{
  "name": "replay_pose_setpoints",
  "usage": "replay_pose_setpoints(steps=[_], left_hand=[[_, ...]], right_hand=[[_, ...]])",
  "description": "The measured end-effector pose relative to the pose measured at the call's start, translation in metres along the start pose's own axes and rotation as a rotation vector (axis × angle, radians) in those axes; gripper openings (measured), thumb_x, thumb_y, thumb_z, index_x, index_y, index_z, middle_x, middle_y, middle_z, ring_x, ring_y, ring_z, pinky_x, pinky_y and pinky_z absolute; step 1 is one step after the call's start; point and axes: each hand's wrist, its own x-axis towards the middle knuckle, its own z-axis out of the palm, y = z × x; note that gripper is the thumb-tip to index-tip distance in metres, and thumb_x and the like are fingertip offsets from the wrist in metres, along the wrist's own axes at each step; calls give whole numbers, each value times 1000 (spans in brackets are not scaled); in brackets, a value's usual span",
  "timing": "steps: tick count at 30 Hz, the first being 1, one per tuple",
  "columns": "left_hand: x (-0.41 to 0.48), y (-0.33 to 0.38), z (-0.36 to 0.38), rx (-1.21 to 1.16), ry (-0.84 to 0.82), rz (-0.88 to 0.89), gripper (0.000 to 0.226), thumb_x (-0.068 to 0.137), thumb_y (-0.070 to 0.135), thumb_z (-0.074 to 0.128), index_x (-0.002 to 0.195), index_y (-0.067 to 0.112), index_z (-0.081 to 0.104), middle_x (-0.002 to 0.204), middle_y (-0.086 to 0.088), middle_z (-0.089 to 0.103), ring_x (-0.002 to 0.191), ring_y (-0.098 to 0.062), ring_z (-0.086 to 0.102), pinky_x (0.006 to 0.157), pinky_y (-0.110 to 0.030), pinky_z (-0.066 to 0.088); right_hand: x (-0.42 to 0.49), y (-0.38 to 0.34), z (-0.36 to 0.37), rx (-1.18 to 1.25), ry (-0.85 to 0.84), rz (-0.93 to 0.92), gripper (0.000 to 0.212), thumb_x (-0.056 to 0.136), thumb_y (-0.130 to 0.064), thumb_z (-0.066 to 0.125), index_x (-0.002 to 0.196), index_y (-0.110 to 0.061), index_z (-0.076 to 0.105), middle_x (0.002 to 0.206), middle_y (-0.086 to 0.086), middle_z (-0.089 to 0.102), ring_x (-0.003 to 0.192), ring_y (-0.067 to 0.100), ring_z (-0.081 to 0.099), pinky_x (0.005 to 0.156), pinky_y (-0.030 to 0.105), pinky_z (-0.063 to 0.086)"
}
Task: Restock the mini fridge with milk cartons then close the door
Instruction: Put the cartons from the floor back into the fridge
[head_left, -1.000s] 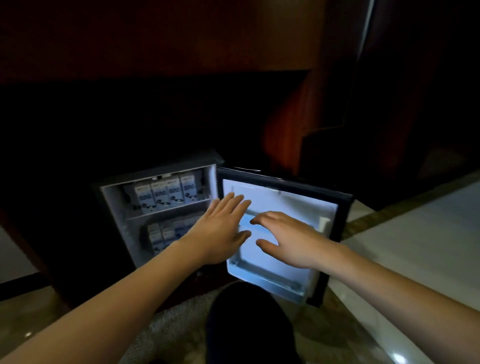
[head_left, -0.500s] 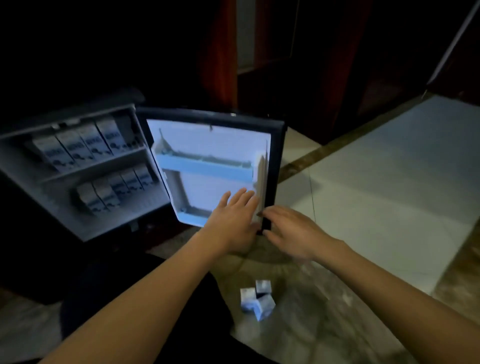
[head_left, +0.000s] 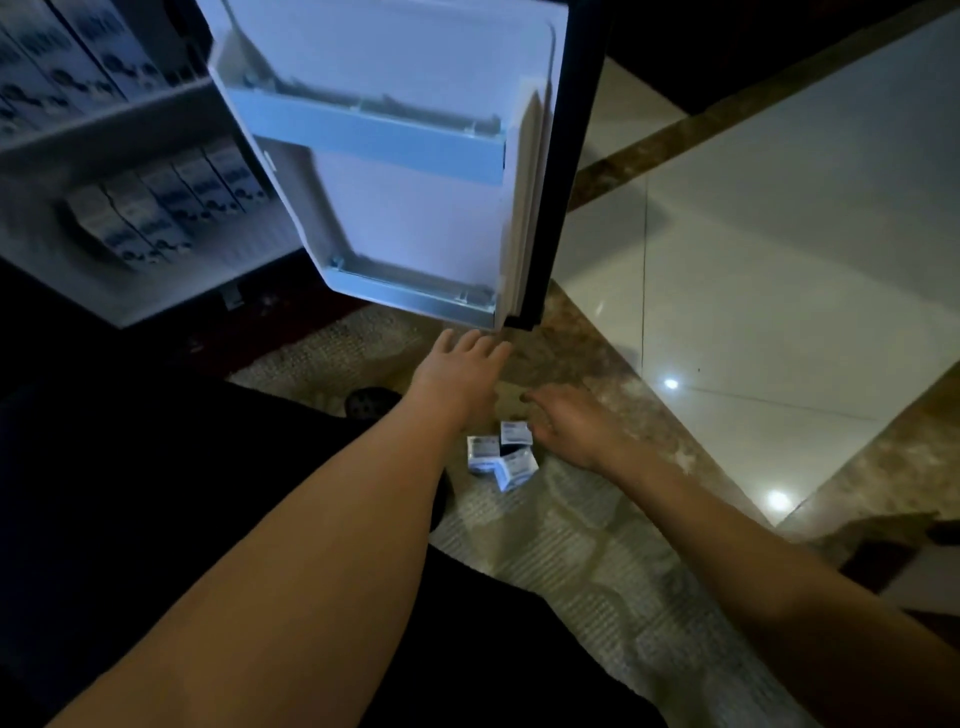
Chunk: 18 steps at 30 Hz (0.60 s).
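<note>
Three small milk cartons (head_left: 500, 455) sit bunched together on the floor (head_left: 571, 530), on a pale patterned patch just in front of the person's dark-clad lap, and the pick turns on how they lie against the two hands. The right hand (head_left: 563, 427) is the nearer one — its fingers (head_left: 540, 399) are spread apart and empty, palm down, with the thumb side just beside the carton at the cluster's far right corner, so the cartons lie toward the person and slightly left of those fingers. The left hand (head_left: 462, 376) hovers further out, beyond the cluster and near the bottom edge of the open fridge door (head_left: 415, 171); its fingers are loosely extended and hold nothing, and the cartons lie back toward the wrist, partly under the forearm. The cartons look squat, seen mostly from above, so no long axis can be told; the nearest one is skewed against the other two. Inside the mini fridge (head_left: 171, 291) at upper left, rows of cartons already stand on both shelves, while the door racks are bare. A short drop of the right hand should be enough to take one, in my judgement.
</note>
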Motion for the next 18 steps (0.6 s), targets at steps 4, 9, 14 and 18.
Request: replay_pose_setpoints(steps=[4,9,14,18], left_hand=[[8,0,10,-48,-53,-33,72,99,29,49,159,18,11,165,-7,18,153,-26,9,124,-49,6],[12,-2,15,-90,-83,-59,73,98,31,54,158,17,15,163,-8,21,152,-28,11,123,-48,8],[14,-2,16,-121,-119,-69,71,97,31,54,157,17,19,161,-10,27,150,-28,19,122,-47,14],[13,1,11,-142,-159,-70,62,96,34,55,151,16,32,152,-11,41,140,-29,35,115,-44,28]], right_hand=[[17,4,33,57,-63,60,43,91,-30,64,131,-15,61,127,11,63,114,33,60,91,39,50],[32,12,65,84,-125,109,49,89,-31,68,135,-16,58,132,11,61,116,31,59,94,41,51],[45,14,73,155,-90,143,39,95,-23,62,132,-11,61,129,11,63,113,32,61,92,37,51],[53,23,77,142,-97,127,26,94,-28,60,113,-12,66,109,14,69,96,32,66,83,40,55]])
